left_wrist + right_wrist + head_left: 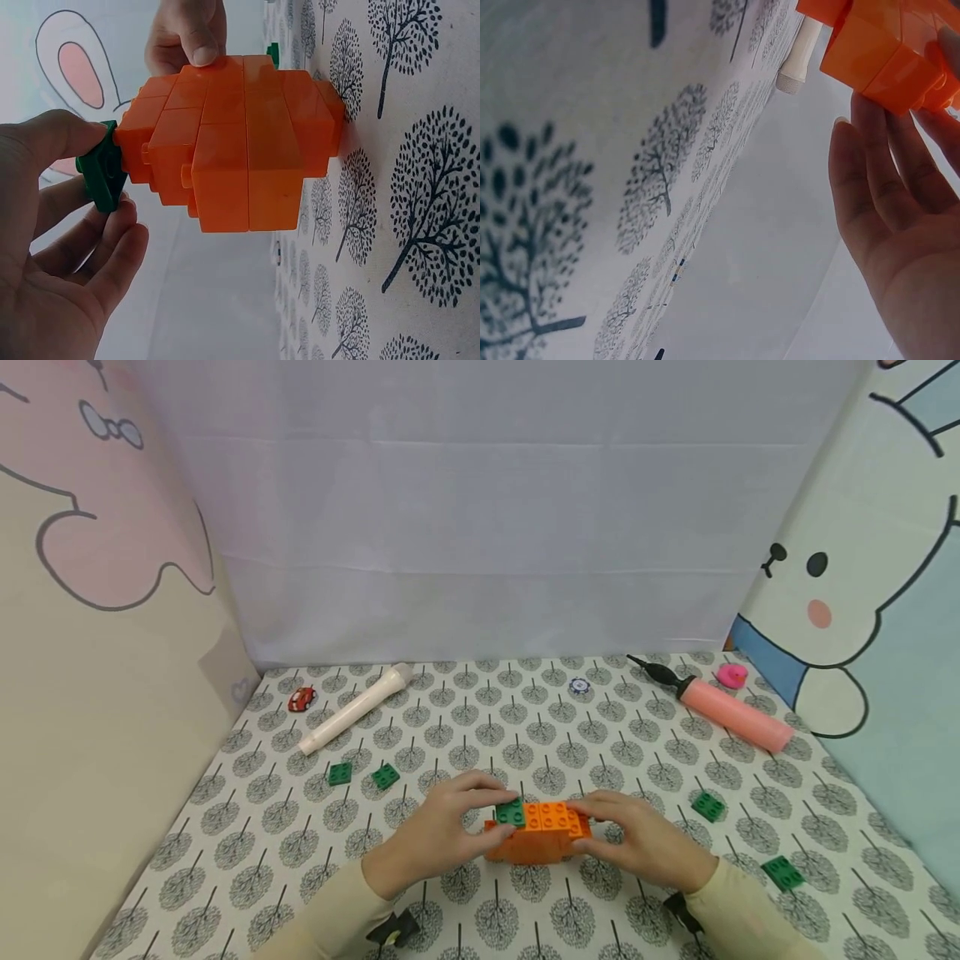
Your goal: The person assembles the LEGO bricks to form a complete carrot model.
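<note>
Build of orange bricks (534, 847) stands on tree-print cloth (247, 860) btwn L hand (442, 827) & R hand (641, 837). On my feed I see L thumb & fingertips pinching green brick (509, 813) at its top L end; can't tell if seated. R thumb & fingers, part-curled, grip R end.

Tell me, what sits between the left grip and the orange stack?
A green brick. The left wrist view shows it pinched in the left grip, slanted, right beside the orange stack.

Orange blocks (534, 847), green brick (511, 813)
</note>
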A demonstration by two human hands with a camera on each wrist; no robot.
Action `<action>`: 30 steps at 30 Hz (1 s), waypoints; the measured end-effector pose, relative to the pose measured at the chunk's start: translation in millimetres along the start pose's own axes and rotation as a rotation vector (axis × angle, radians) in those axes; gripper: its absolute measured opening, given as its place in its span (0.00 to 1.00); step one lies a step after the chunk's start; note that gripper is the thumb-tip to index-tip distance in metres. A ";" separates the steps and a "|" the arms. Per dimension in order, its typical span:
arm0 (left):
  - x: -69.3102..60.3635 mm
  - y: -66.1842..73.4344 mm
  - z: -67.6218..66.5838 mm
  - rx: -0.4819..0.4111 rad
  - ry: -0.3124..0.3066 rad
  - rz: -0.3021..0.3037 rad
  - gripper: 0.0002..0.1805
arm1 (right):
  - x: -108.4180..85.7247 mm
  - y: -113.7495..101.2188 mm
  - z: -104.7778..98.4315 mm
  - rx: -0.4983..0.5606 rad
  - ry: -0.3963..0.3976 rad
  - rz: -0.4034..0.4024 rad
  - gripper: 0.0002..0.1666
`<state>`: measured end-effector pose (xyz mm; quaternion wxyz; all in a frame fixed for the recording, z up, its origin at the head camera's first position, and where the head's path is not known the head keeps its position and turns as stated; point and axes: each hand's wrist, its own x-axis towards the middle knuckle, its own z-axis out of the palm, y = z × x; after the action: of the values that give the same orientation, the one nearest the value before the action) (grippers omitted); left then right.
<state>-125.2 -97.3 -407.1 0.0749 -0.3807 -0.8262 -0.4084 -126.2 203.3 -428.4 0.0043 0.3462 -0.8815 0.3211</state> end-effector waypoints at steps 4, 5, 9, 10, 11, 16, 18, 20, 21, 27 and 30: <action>0.9 0.9 0.8 0.021 -0.015 0.002 0.20 | -0.3 0.7 0.6 -0.002 0.005 -0.007 0.28; 1.1 1.2 0.8 0.028 -0.017 0.005 0.20 | -0.3 0.9 0.7 -0.003 0.004 -0.008 0.28; 2.4 2.6 0.5 0.053 -0.038 -0.008 0.20 | -0.4 1.1 1.1 -0.010 0.005 -0.009 0.28; 2.9 2.9 0.4 0.058 -0.044 -0.016 0.20 | -0.3 1.1 1.1 -0.015 0.006 -0.009 0.28; 3.5 3.3 0.1 0.062 -0.051 -0.023 0.21 | -0.2 1.1 1.1 -0.018 0.008 -0.010 0.29; 6.0 5.5 -2.4 0.082 -0.079 -0.045 0.21 | 0.2 0.6 0.4 -0.029 0.015 -0.010 0.29; 7.0 6.8 -3.8 0.089 -0.093 -0.055 0.21 | 0.0 0.2 0.0 -0.025 0.013 -0.007 0.29; 8.4 8.2 -5.1 0.091 -0.107 -0.066 0.21 | -0.4 -0.1 -0.1 -0.019 0.011 -0.003 0.28; 8.9 8.7 -6.0 0.092 -0.114 -0.072 0.21 | 0.0 -0.3 -0.3 -0.020 0.010 -0.002 0.28; 7.5 6.3 -10.5 0.066 -0.181 -0.160 0.28 | -0.3 -0.2 -0.3 -0.014 0.005 -0.005 0.28; 0.0 -5.5 -16.1 0.046 -0.186 -0.232 0.34 | -0.5 0.6 -0.8 -0.018 0.001 -0.010 0.29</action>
<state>-132.1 -111.2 -399.9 -0.0409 -0.3172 -0.8771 -0.3583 -126.4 204.4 -428.2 0.0096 0.3505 -0.8826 0.3131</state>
